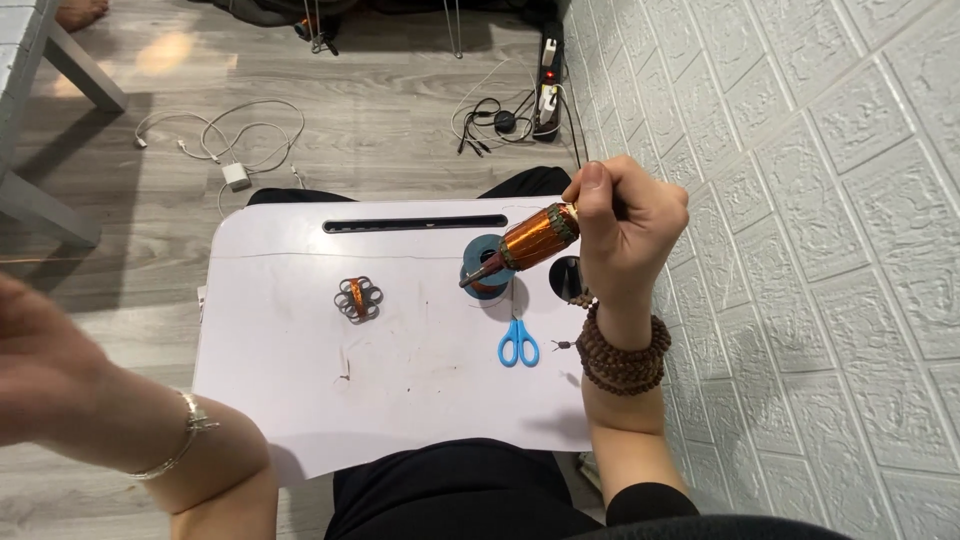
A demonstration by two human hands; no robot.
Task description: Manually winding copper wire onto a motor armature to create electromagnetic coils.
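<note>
My right hand (pixel 625 235) is raised above the right side of a small white lap table (pixel 400 370) and grips a motor armature (pixel 525 243) wound with copper wire, its shaft pointing down-left. Below the shaft stands a blue spool of copper wire (pixel 487 262). My left hand (pixel 40 365) is pulled far out to the left edge of the view, blurred; a thin copper wire (pixel 40 260) runs to the left near it, and whether the fingers pinch it cannot be told. A small wound core with round lobes (pixel 358 298) lies mid-table.
Blue-handled scissors (pixel 518 342) lie on the table below the spool. A white embossed wall (pixel 800 250) runs along the right. On the grey wood floor lie a white charger with cables (pixel 236 176) and a power strip (pixel 549 80). A grey furniture leg (pixel 60 210) is at left.
</note>
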